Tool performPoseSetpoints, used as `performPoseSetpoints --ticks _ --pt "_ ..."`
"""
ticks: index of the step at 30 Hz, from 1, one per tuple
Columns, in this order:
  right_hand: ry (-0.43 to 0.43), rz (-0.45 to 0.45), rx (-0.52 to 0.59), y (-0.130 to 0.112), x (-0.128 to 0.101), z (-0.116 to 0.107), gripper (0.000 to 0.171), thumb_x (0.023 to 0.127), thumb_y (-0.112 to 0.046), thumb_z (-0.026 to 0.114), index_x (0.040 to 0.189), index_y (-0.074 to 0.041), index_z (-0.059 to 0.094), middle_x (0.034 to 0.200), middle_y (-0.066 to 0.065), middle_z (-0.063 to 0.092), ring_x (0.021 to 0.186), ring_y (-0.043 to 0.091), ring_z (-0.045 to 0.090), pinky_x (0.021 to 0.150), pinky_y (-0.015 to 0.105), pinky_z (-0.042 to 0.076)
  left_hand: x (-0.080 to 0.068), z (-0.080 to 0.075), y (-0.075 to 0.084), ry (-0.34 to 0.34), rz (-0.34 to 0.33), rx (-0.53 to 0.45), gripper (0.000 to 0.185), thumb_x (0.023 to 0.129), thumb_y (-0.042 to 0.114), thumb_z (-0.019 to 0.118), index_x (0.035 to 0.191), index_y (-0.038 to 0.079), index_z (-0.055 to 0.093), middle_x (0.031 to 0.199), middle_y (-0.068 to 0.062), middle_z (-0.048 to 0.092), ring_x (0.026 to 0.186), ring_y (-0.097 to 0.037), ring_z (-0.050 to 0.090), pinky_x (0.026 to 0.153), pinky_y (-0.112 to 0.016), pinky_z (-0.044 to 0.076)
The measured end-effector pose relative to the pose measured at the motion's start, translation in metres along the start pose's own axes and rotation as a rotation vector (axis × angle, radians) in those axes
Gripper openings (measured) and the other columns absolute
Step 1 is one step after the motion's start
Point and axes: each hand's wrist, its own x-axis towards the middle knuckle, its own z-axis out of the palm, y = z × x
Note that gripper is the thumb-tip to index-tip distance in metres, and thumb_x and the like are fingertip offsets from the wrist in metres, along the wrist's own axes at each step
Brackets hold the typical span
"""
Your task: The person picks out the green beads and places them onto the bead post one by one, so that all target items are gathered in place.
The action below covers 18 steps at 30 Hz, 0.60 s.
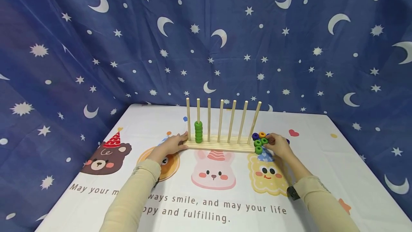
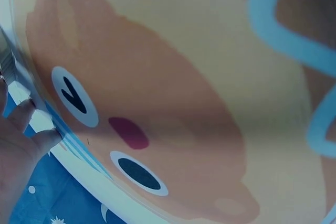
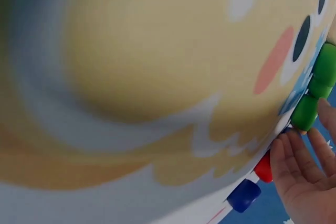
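Observation:
A wooden peg rack point(image 1: 225, 147) with several upright pegs stands toward the back of the table. Green beads point(image 1: 198, 131) are stacked on its second peg from the left. My left hand point(image 1: 170, 144) holds the left end of the base, thumb at the front and fingers behind. At the rack's right end, my right hand point(image 1: 280, 146) pinches a green bead point(image 1: 264, 141) between thumb and fingertip, low among the loose beads. Two more green beads, one of them nearest the front point(image 1: 258, 150), sit just left of it. The right wrist view shows the thumb point(image 3: 326, 116) against the green bead point(image 3: 304, 113).
A blue bead point(image 1: 255, 136) and an orange bead point(image 1: 262, 135) lie behind the green ones. Beyond the right fingers, the right wrist view shows a red bead point(image 3: 264, 168) and a blue bead point(image 3: 244, 195). A dark blue curtain point(image 1: 206, 46) hangs behind the printed white tablecloth point(image 1: 322, 146).

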Motion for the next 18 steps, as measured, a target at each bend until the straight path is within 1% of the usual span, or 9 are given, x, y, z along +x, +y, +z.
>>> performPoseSetpoints --ticks 3,6,9,12,14,18 --pt "0.005 0.01 -0.039 -0.002 0.002 0.002 0.036 0.076 -0.01 0.066 0.104 0.01 0.055 0.09 0.022 0.061 0.081 0.03 0.057 0.075 0.042 0.049 0.0 -0.002 0.001 0.005 0.007 -0.004 0.057 0.086 0.03 0.054 0.134 0.007 0.035 0.143 -0.011 0.025 0.126 -0.043 0.028 0.103 -0.052 0.027" --pt "0.007 0.039 -0.082 -0.006 0.004 0.003 0.037 0.075 -0.012 0.067 0.103 0.009 0.055 0.089 0.022 0.061 0.081 0.03 0.057 0.076 0.043 0.047 -0.002 -0.003 0.002 0.009 0.003 -0.008 0.058 0.086 0.03 0.054 0.134 0.007 0.034 0.143 -0.011 0.025 0.125 -0.043 0.028 0.103 -0.052 0.027" --pt "-0.004 0.068 -0.101 -0.009 0.007 0.005 0.037 0.075 -0.013 0.066 0.102 0.009 0.055 0.091 0.023 0.061 0.084 0.032 0.057 0.078 0.044 0.047 -0.003 -0.005 0.001 0.004 -0.01 0.017 0.058 0.086 0.031 0.054 0.134 0.007 0.035 0.143 -0.011 0.026 0.125 -0.043 0.029 0.102 -0.052 0.027" --pt "-0.026 0.08 -0.102 -0.011 0.008 0.006 0.034 0.077 -0.013 0.064 0.102 0.009 0.055 0.093 0.023 0.06 0.085 0.032 0.057 0.08 0.045 0.046 -0.004 -0.005 0.001 -0.003 -0.03 0.035 0.057 0.086 0.032 0.053 0.135 0.008 0.035 0.143 -0.009 0.025 0.125 -0.043 0.029 0.102 -0.052 0.027" --pt "-0.038 0.084 -0.104 -0.01 0.008 0.005 0.031 0.078 -0.012 0.063 0.1 0.008 0.056 0.092 0.023 0.06 0.085 0.032 0.056 0.079 0.045 0.047 -0.004 -0.005 0.002 -0.007 -0.035 0.03 0.056 0.086 0.032 0.053 0.135 0.009 0.035 0.144 -0.008 0.024 0.126 -0.043 0.028 0.102 -0.052 0.027" --pt "-0.047 0.074 -0.118 -0.005 0.006 0.003 0.024 0.077 -0.012 0.064 0.092 0.006 0.056 0.086 0.019 0.06 0.078 0.027 0.055 0.075 0.041 0.047 -0.003 -0.003 0.004 -0.011 -0.024 0.02 0.056 0.087 0.031 0.052 0.135 0.009 0.035 0.144 -0.008 0.023 0.126 -0.043 0.028 0.102 -0.053 0.026"
